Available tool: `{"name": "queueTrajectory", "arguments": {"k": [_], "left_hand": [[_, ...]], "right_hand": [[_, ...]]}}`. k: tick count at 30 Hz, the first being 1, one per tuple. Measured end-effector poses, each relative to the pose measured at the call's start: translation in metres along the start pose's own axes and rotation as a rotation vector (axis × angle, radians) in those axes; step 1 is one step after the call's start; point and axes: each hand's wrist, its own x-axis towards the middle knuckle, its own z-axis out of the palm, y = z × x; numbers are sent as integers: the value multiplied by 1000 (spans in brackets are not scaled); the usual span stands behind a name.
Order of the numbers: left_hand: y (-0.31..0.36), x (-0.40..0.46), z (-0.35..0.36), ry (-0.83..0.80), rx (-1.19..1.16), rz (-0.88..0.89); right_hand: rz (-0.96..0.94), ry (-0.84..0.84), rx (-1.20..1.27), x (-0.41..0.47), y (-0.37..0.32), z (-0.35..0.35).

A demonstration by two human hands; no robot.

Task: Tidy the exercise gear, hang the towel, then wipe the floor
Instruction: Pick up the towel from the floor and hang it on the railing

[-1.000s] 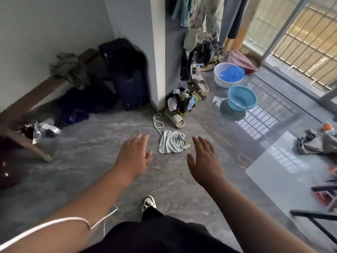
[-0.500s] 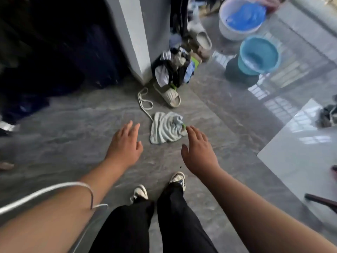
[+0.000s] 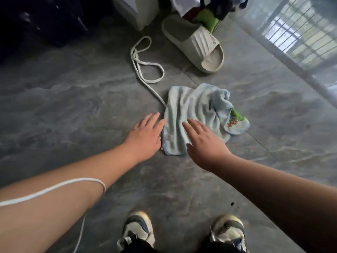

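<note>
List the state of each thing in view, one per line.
Towel: crumpled on the floor, not hung.
Cord: loose, looped on the floor, one end at the towel.
Slipper: lying on the floor, empty.
Left hand: open, beside the towel.
Right hand: open, over the towel.

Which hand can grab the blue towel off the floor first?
Probably the right hand. Its open fingers already reach over the near part of the light blue towel. The left hand, also open, is beside the towel's left edge, over the bare floor.
</note>
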Motion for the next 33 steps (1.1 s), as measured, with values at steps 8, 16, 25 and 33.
{"name": "queueTrajectory", "arguments": {"k": [8,16,25,33], "left_hand": [[-25,58,51,49,139,247],[-10,64,39,93,-63,149],[1,10,-22,244,-406,40],[59,-124,-189,301,-673,-20]], "right_hand": [[-217,-79,-184,34,33,57],[-67,-100,-75,44,27,45],[34,207,148,-3,0,-40],[254,372,426,-128,-105,-218]]}}
